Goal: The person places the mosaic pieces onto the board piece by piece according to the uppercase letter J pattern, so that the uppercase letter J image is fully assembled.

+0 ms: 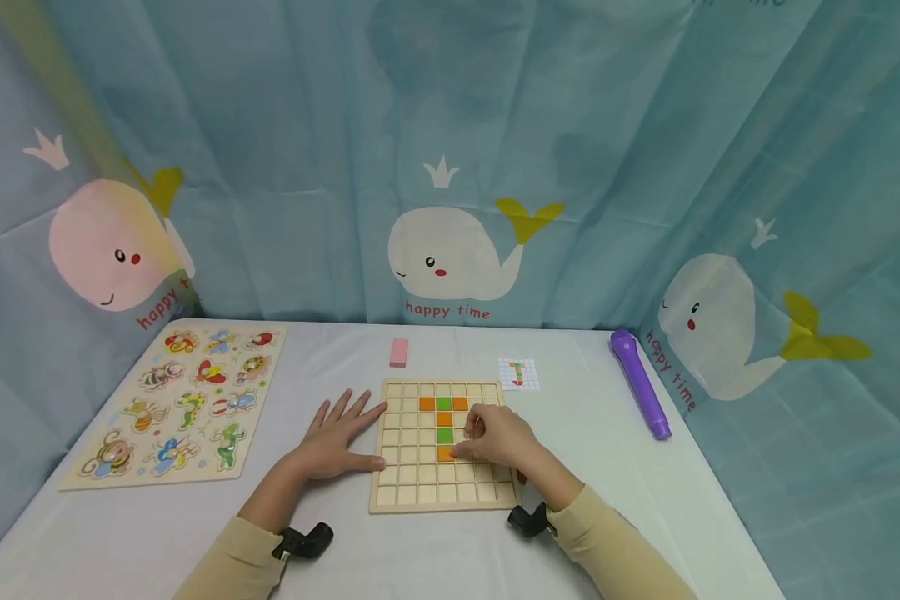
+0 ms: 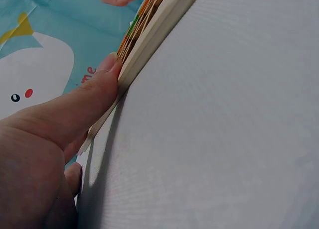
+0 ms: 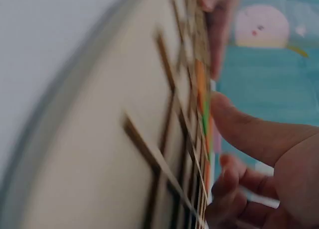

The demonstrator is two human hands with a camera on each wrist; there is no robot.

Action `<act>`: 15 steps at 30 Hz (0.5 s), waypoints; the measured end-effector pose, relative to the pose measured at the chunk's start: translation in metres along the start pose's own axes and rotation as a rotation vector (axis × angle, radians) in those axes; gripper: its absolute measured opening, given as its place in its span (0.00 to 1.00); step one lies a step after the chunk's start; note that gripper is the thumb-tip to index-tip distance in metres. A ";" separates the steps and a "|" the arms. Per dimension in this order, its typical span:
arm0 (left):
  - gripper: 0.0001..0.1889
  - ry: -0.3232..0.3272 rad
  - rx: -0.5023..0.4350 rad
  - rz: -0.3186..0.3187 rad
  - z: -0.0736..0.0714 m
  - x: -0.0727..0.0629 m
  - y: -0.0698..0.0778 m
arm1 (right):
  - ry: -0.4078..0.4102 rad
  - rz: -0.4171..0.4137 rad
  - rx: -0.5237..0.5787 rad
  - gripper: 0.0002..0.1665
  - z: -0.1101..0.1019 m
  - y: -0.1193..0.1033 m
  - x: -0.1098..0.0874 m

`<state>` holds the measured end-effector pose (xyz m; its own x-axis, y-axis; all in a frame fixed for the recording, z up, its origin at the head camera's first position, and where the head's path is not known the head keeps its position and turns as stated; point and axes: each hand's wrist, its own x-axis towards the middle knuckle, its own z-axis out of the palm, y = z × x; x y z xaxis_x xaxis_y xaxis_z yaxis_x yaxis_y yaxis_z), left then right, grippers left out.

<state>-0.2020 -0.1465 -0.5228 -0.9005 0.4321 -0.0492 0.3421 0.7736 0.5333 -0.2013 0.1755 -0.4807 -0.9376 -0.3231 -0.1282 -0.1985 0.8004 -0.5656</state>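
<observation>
A wooden grid board point(image 1: 408, 495) lies on the white table. Orange and green square tiles fill several of its cells, three in a row near the top and others in a column below. My left hand point(image 1: 336, 442) rests at the board's left side with its fingers spread; the thumb touches the rim in the left wrist view. Over the board's right half is my right hand point(image 1: 504, 437), its thumb at the lowest orange tile point(image 1: 446, 453). The right wrist view shows that thumb straight and the other fingers loosely bent, with nothing seen between them.
A pattern card point(image 1: 519, 374) lies beyond the board's right corner, and a pink block point(image 1: 398, 352) behind the board. At the left is an insect puzzle board point(image 1: 183, 408); at the right edge, a purple microphone-shaped object point(image 1: 640, 385). A whale-print curtain point(image 1: 300, 208) encloses the table.
</observation>
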 end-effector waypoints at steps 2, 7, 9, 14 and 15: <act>0.54 0.001 -0.007 0.005 0.000 -0.001 0.001 | -0.019 -0.028 0.065 0.19 -0.007 0.009 -0.001; 0.54 -0.009 -0.002 -0.014 -0.001 0.000 0.001 | -0.060 -0.073 0.159 0.10 -0.027 0.037 -0.008; 0.55 -0.013 -0.001 -0.018 0.000 0.000 0.002 | -0.072 -0.070 0.163 0.09 -0.036 0.047 -0.013; 0.54 -0.011 -0.005 -0.019 0.001 0.000 0.000 | -0.113 -0.038 0.152 0.11 -0.055 0.072 -0.026; 0.54 -0.012 -0.002 -0.022 0.001 0.000 0.000 | -0.123 -0.030 0.143 0.12 -0.057 0.076 -0.028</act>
<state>-0.2021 -0.1463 -0.5239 -0.9044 0.4209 -0.0708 0.3221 0.7819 0.5337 -0.2064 0.2744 -0.4736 -0.8881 -0.4123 -0.2034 -0.1750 0.7123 -0.6797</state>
